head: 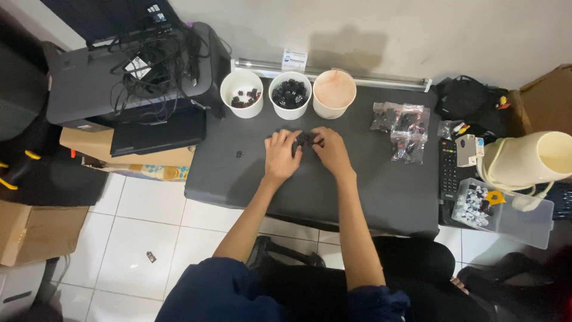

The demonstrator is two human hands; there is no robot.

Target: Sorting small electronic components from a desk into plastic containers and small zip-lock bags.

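Observation:
My left hand [282, 155] and my right hand [330, 152] meet over the middle of a dark table [381, 191]. Both sets of fingers close around a small cluster of black parts [307, 140] lying between them. Just behind the hands stand three white cups in a row: the left cup [241, 93] holds a few dark reddish pieces, the middle cup [290, 94] is heaped with black pieces, and the right cup [334, 93] has nothing visible inside it. One small black piece [239, 154] lies alone on the table to the left.
Clear plastic bags of dark parts [402, 130] lie at right. Farther right are a remote control [448, 167], a clear box of small pieces [476, 206] and a cream jug [530, 158]. A black printer with tangled cables [137, 77] stands left. Cardboard boxes sit on the tiled floor.

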